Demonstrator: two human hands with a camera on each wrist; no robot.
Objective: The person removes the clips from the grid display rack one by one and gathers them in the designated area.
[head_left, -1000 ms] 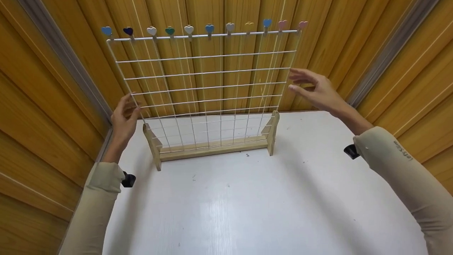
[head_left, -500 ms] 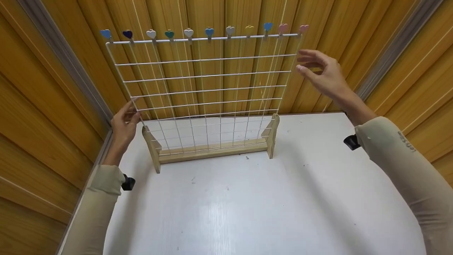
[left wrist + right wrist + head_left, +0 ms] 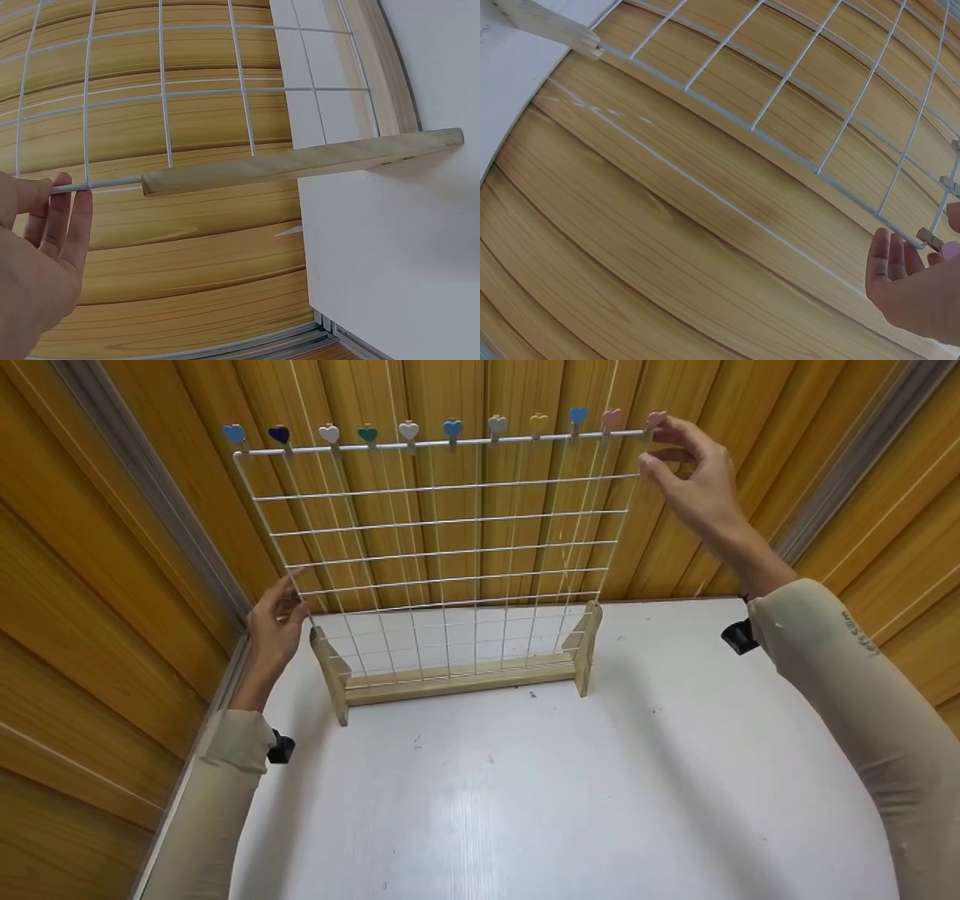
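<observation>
A white wire grid [image 3: 450,522] stands upright in a wooden base [image 3: 457,679] at the back of the white table [image 3: 525,795]. Several coloured heart clips [image 3: 452,427] sit along its top bar. My left hand [image 3: 294,596] touches the grid's left edge just above the wooden foot [image 3: 300,161], and the left wrist view shows its fingers [image 3: 64,217] straight against the wire. My right hand [image 3: 654,442] is up at the top right corner. Its index fingertip reaches the last pink clip [image 3: 655,418] with the thumb just below. In the right wrist view this hand [image 3: 911,289] is beside a clip's wooden end [image 3: 930,238].
Wood-panelled walls [image 3: 112,585] close in behind and on both sides, with grey metal strips [image 3: 150,487] in the corners. The grid stands close to the back wall. Beige sleeves cover both forearms.
My right hand has risen from the middle of the grid's right edge to its top right corner. My left hand has stayed at the left edge.
</observation>
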